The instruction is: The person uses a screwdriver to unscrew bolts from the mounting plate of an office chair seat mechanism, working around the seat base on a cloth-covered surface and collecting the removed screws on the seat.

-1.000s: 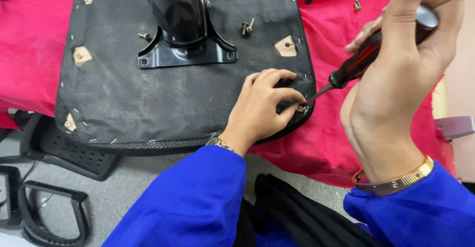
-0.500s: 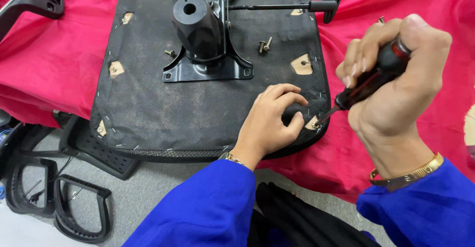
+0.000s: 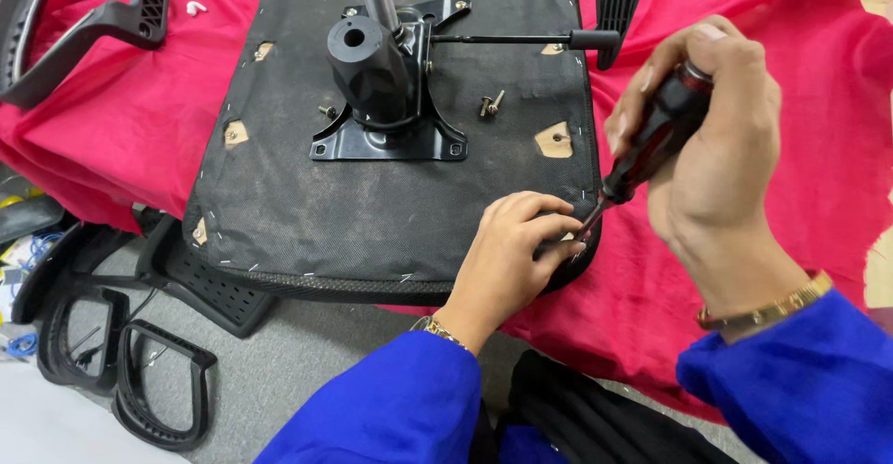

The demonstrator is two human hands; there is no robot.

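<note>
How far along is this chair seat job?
Done, it seems: the black metal mechanism plate already sits on the upturned seat base. In hand: the right hand drives a screwdriver into the near right corner, where the left hand steadies the spot. Left, by the look of it: loose bolts lie on the seat, and armrests wait on the floor.

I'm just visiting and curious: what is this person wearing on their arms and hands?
Both hands are bare, with no gloves. The left hand and the right hand come out of long, bright blue sleeves that end at the wrists. A gold-coloured bangle circles the right wrist, and a narrower gold-coloured band shows at the left wrist, half hidden by the cuff.
</note>
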